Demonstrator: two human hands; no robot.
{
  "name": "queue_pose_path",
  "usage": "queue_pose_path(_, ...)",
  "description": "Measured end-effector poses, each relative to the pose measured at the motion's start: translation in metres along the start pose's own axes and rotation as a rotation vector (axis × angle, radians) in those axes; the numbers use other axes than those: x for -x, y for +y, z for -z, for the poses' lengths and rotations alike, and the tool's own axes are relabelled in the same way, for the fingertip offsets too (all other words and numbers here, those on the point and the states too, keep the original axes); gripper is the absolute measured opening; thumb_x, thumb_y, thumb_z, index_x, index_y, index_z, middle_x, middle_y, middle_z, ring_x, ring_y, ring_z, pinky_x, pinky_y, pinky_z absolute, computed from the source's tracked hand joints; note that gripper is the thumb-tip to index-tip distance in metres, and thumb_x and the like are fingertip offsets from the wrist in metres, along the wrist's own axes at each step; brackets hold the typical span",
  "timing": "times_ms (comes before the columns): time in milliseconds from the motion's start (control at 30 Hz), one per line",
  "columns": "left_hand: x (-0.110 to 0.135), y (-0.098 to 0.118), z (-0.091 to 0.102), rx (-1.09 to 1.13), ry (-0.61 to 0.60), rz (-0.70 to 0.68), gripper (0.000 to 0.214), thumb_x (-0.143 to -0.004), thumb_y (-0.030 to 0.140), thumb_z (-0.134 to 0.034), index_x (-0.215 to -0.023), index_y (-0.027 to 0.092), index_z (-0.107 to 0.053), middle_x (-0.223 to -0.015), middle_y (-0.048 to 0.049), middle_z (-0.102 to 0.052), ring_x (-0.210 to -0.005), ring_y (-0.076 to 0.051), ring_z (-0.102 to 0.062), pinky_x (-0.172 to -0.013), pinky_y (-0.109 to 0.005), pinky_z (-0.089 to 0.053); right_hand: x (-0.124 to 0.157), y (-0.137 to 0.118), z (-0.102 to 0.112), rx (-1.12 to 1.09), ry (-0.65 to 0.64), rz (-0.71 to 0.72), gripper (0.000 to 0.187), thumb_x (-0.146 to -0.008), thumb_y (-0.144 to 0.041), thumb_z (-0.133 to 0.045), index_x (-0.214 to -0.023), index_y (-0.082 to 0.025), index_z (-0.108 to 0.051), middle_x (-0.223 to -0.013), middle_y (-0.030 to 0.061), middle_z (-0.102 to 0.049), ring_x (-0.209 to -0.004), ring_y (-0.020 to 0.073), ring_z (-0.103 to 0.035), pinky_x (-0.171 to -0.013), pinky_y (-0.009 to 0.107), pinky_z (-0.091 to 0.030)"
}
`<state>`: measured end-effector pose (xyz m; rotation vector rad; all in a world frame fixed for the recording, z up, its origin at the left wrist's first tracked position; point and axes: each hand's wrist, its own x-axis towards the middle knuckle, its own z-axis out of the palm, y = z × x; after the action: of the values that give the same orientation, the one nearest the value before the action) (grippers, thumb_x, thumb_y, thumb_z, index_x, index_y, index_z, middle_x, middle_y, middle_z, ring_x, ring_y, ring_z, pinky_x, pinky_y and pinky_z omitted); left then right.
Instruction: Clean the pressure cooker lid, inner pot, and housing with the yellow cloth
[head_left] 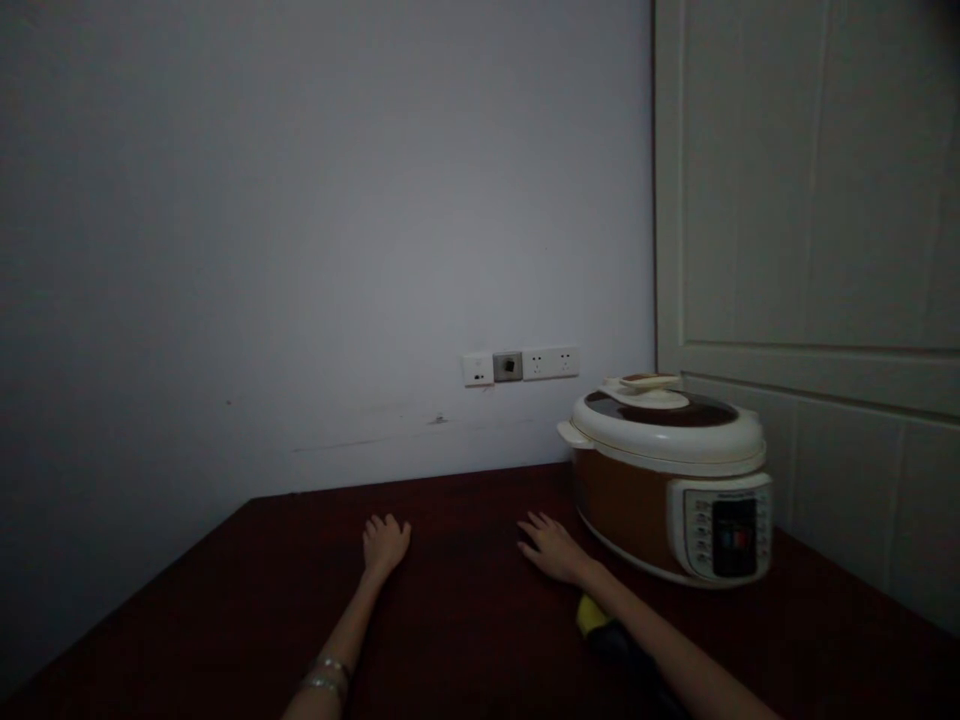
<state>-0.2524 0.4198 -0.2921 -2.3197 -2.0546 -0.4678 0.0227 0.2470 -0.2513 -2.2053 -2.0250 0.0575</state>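
My left hand [386, 544] lies palm down on the dark red table [457, 620], fingers apart, holding nothing. Over to the right, my right hand [553, 546] rests on the same tabletop with its fingers spread, also holding nothing. It is nearest to an electric pressure cooker [626, 500] with a white lid, brown body and a front control panel, and a gap separates them. Partly hidden under my right forearm is a black and yellow object [592, 614]; its kind is too dark to make out.
Wall sockets [551, 363] sit above the table's back edge, left of the cooker. A pale wall [337, 250] rises behind the table, and a white panelled door [810, 200] stands at the right behind the cooker.
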Motion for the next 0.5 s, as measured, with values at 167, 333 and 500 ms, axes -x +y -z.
queue_pose_path(167, 0.0014, 0.0006, 0.0007, 0.009, 0.003, 0.004, 0.054, -0.089, 0.038, -0.031, -0.122, 0.001, -0.051, -0.133, -0.0269, -0.046, -0.126, -0.035, -0.040, -0.099, -0.042, -0.029, -0.0011, 0.0028, -0.0015, -0.006, 0.002, 0.000, 0.063, -0.089, -0.051, -0.031, -0.139, -0.014, -0.040, -0.149, 0.0151, -0.027, -0.138, 0.0315, -0.019, -0.110, 0.042, -0.018)
queue_pose_path(333, 0.0010, -0.0014, -0.0012, 0.012, 0.008, 0.004, 0.054, -0.089, 0.038, -0.031, -0.123, 0.001, -0.051, -0.134, -0.0274, -0.045, -0.127, -0.036, -0.039, -0.100, -0.042, -0.029, -0.0015, 0.0035, -0.0020, -0.004, 0.001, 0.009, 0.062, -0.089, -0.051, -0.031, -0.139, -0.015, -0.040, -0.149, 0.0148, -0.027, -0.138, 0.0315, -0.019, -0.110, 0.042, -0.017)
queue_pose_path(500, -0.0002, -0.0029, -0.0041, 0.009, 0.010, -0.002, 0.055, -0.089, 0.039, -0.031, -0.125, 0.001, -0.049, -0.134, -0.0274, -0.044, -0.127, -0.036, -0.038, -0.100, -0.042, -0.028, 0.0009, 0.0000, 0.0010, -0.005, -0.008, -0.002, 0.063, -0.089, -0.051, -0.031, -0.139, -0.013, -0.040, -0.148, 0.0162, -0.027, -0.138, 0.0325, -0.019, -0.110, 0.042, -0.018)
